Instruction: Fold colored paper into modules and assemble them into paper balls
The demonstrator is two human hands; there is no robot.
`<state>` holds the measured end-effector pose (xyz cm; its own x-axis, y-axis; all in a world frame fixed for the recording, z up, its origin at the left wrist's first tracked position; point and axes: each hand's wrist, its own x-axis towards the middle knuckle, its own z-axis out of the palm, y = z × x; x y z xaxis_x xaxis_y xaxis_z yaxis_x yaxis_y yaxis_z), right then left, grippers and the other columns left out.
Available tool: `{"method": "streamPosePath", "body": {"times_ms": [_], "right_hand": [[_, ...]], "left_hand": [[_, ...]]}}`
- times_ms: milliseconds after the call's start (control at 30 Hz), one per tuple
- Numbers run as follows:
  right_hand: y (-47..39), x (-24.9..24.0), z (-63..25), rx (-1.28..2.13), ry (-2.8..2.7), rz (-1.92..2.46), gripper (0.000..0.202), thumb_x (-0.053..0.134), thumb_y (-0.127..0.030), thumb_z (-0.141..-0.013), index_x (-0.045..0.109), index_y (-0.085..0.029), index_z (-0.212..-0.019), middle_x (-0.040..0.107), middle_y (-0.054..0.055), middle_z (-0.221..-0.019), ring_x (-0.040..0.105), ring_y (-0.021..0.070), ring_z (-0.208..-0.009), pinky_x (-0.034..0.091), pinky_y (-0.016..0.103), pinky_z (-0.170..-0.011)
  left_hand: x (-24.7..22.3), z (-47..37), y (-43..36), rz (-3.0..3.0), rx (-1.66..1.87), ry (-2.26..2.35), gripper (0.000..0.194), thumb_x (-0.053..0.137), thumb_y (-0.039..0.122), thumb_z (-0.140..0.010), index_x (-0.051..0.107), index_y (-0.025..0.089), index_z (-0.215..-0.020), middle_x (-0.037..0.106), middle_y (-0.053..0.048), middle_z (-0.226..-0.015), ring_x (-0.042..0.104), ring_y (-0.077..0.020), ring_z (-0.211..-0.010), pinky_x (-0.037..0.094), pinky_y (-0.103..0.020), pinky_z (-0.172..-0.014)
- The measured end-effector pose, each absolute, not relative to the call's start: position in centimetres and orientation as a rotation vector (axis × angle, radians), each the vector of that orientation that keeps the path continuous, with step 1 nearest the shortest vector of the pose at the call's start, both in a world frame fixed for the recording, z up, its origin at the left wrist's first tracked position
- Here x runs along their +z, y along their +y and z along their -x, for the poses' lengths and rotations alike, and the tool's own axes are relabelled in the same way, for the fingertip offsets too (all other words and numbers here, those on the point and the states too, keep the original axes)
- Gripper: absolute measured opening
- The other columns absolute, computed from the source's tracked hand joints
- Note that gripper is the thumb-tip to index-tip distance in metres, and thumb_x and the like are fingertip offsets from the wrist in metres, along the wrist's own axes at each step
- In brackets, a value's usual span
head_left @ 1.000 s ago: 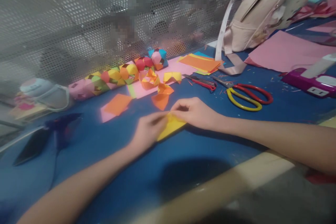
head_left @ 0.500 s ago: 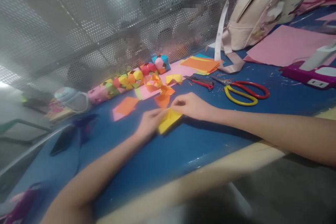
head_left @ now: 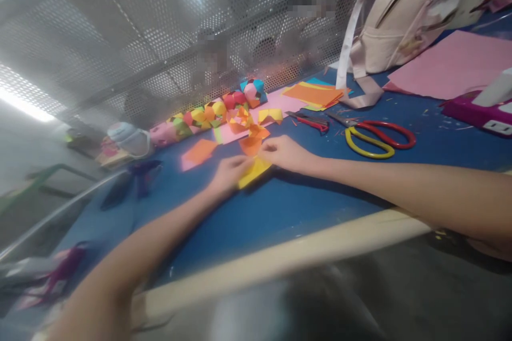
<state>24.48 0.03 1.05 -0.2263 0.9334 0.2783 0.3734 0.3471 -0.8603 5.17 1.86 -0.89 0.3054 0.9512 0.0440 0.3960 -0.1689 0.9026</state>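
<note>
Both hands and the yellow origami paper are sitting slightly nearer the orange folded piece than half a second earlier, while the camera view is shifting and the surroundings are appearing farther right. The left hand is grasping the paper at its left side; the right hand is pinching it at the upper right, its fingertips partly hiding that edge. Between them, the paper is slanting across the blue tabletop, just in front of the orange folded piece; whether it is touching the surface cannot be told. It is showing a bright, even yellow, with a straight near edge and a dark shadow running beneath; blur is hiding its creases. Beyond, multicoloured paper balls are lining the perforated metal panel, a yellow folded unit is resting nearby, and red-and-yellow-handled scissors are lying to the right.
</note>
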Motion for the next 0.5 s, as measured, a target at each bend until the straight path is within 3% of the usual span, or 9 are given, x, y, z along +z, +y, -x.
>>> {"method": "streamPosePath", "body": {"times_ms": [100, 300, 500], "right_hand": [[0.66, 0.99, -24.42, 0.888, -1.810, 1.159, 0.013, 0.061, -0.020, -0.076, 0.065, -0.013, -0.066, 0.069, 0.004, -0.071, 0.060, 0.0137, -0.067, 0.041, 0.024, -0.061], [0.75, 1.20, -24.47, 0.841, -1.884, 1.138, 0.017, 0.059, -0.015, -0.075, 0.063, -0.013, -0.058, 0.065, 0.001, -0.062, 0.057, 0.0117, -0.061, 0.038, 0.023, -0.057], [0.02, 0.31, -25.20, 0.781, -1.830, 1.062, 0.019, 0.057, -0.018, -0.077, 0.066, -0.012, -0.061, 0.064, 0.002, -0.062, 0.055, 0.0119, -0.060, 0.039, 0.023, -0.057]], "left_hand": [[-0.90, -5.37, 1.84, -1.699, 0.834, 1.234, 0.035, 0.069, 0.046, -0.072, 0.074, 0.013, -0.081, 0.071, -0.005, -0.070, 0.064, -0.0170, -0.065, 0.048, -0.026, -0.061], [-0.77, -5.54, 1.68, -1.663, 0.846, 1.236, 0.035, 0.073, 0.045, -0.068, 0.074, 0.012, -0.080, 0.071, -0.007, -0.071, 0.064, -0.0173, -0.065, 0.049, -0.027, -0.063], [-0.10, -5.36, 1.13, -1.582, 0.686, 1.114, 0.046, 0.078, 0.044, -0.064, 0.073, 0.011, -0.097, 0.072, -0.010, -0.083, 0.065, -0.0186, -0.071, 0.051, -0.029, -0.065]]}}
